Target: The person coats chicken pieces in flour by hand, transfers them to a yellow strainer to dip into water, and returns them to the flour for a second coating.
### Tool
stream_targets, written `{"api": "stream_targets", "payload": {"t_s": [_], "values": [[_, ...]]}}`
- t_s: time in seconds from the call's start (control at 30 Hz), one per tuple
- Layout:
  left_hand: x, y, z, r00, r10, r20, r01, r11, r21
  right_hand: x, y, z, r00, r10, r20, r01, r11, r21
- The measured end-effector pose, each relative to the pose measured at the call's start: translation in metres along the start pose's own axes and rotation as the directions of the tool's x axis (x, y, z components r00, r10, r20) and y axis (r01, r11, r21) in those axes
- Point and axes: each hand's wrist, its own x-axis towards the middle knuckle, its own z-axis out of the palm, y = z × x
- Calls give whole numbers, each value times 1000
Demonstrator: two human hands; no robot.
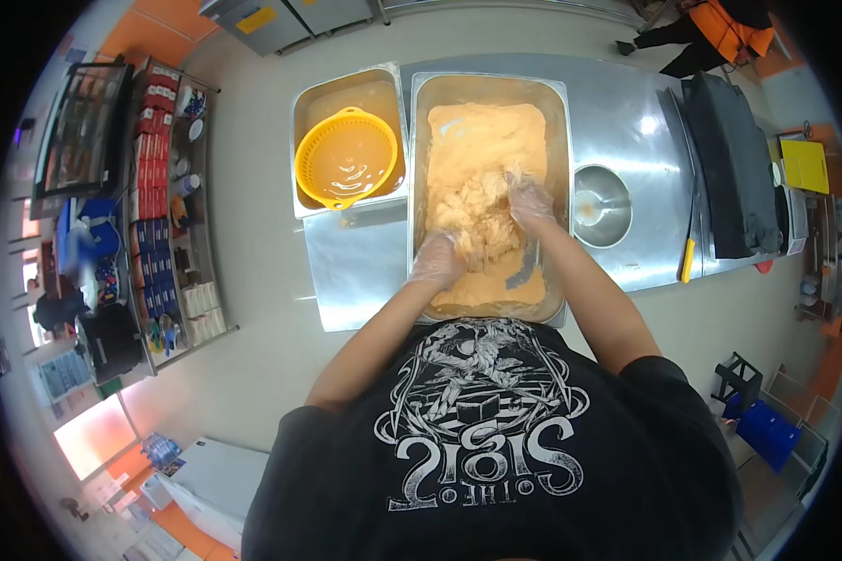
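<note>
A deep steel pan [563,112] holds a thick bed of pale orange breading flour [486,131]. Rough, flour-coated pieces [488,220] are heaped in its middle; what is under the coating cannot be made out. My left hand [440,260], in a clear plastic glove, curls around the near left side of the heap, its fingertips buried in the pieces. On the right side, my gloved right hand [530,201] has its fingers bent against more of the coated pieces. Grey pan bottom shows through the flour beside my right forearm.
Left of the pan, a yellow strainer basket [309,140] sits in a steel tub [299,201] of cloudy liquid. A round steel bowl [602,206] is set at the right, near a yellow-handled tool [688,262] and a dark covered box [725,168]. A person [711,37] stands beyond the table.
</note>
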Motion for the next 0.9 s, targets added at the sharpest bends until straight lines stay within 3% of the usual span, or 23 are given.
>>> {"api": "stream_targets", "payload": {"t_s": [0.03,0.07,0.13,0.17,0.2,0.23,0.27,0.33,0.37,0.43,0.47,0.53,0.57,0.6,0.63,0.67,0.7,0.73,0.77,0.8,0.83,0.87,0.9], "values": [[-1,16,-14,963,-47,266,32,998,60,9,5,14,998,-34,-61,32,999,-28],[1,28,-23,963,-42,267,26,998,64,21,12,31,997,-31,-67,30,999,-24],[6,41,-33,954,-132,269,89,982,164,36,26,64,928,-371,39,365,879,-308],[13,31,-22,953,-134,273,91,982,166,28,24,63,928,-369,42,364,881,-304],[26,13,-4,999,-38,20,31,966,256,13,17,56,918,-370,142,392,902,-180],[37,4,5,971,88,-222,-4,935,353,-4,8,46,894,-378,240,401,915,-53],[47,8,4,972,89,-217,-7,936,352,-24,-2,30,896,-373,241,396,917,-53],[69,18,-2,965,87,-249,4,939,343,-54,-20,0,865,-257,431,97,928,359],[78,18,-1,965,88,-245,0,941,338,-55,-21,0,866,-250,433,92,930,355],[97,11,3,996,-10,-87,42,928,371,-57,-20,0,865,-170,472,89,978,189],[118,-29,33,991,125,-47,-80,839,539,-51,-19,-1,864,-162,477,83,980,182],[115,-25,36,996,56,64,-82,818,570,-29,-12,2,867,58,494,30,985,-169],[110,-20,34,985,-16,169,-92,787,610,-23,3,16,862,62,503,30,985,-172],[103,-9,27,984,-23,176,-90,789,608,-16,24,37,814,0,580,151,966,-211],[94,7,15,946,-121,300,-83,804,589,-15,36,49,756,-55,652,270,934,-234],[87,15,10,883,-214,417,-72,818,571,-30,32,51,755,-56,654,266,937,-227],[84,9,16,881,-218,419,-72,816,574,-57,22,49,820,7,572,-45,998,53],[83,-2,27,851,-263,455,-12,856,518,-77,15,50,854,107,510,-320,881,350],[80,-12,36,815,-304,494,51,886,461,-82,27,71,852,106,513,-321,879,353],[71,-20,41,813,-305,495,50,885,463,-81,49,108,960,-165,228,50,897,440],[59,-28,43,821,-179,542,12,955,298,-81,61,127,901,-427,-79,420,811,408],[53,-35,48,824,-47,565,-26,992,121,-80,49,126,901,-426,-76,418,811,409],[52,-41,56,823,-51,565,-21,993,120,-77,26,122,967,-128,219,-125,514,849]]}}
